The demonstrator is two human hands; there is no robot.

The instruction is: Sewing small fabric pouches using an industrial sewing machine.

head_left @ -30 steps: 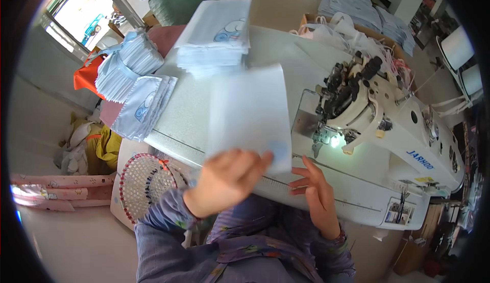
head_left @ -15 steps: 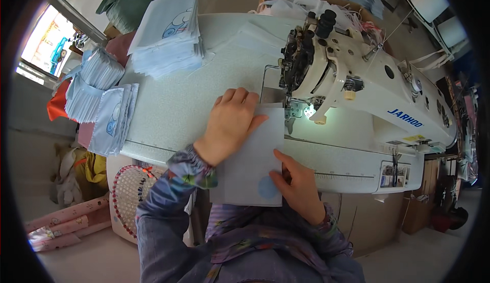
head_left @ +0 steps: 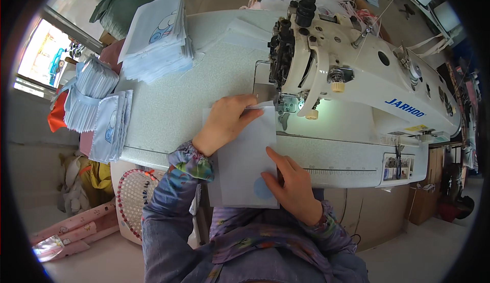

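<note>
Pinching the top edge of a pale fabric piece (head_left: pixel 245 155) between thumb and curled fingers, the left hand (head_left: pixel 224 122) sits at the upper end of the cloth, just beside the presser foot (head_left: pixel 284 121) of the sewing machine (head_left: pixel 326 61). The right hand (head_left: pixel 296 186) lies over the cloth's right edge, with index finger and thumb spread apart on its surface; whether its other fingers grip from beneath cannot be told. The fabric piece lies partly on the pale worktable (head_left: pixel 214 53), its lower end reaching past the front edge above the person's lap. A round blue patch (head_left: pixel 263 187) shows near its lower right corner. Farther left stand a stack of printed cloths (head_left: pixel 155 35) and, near it, a tied bundle (head_left: pixel 84 102).
</note>
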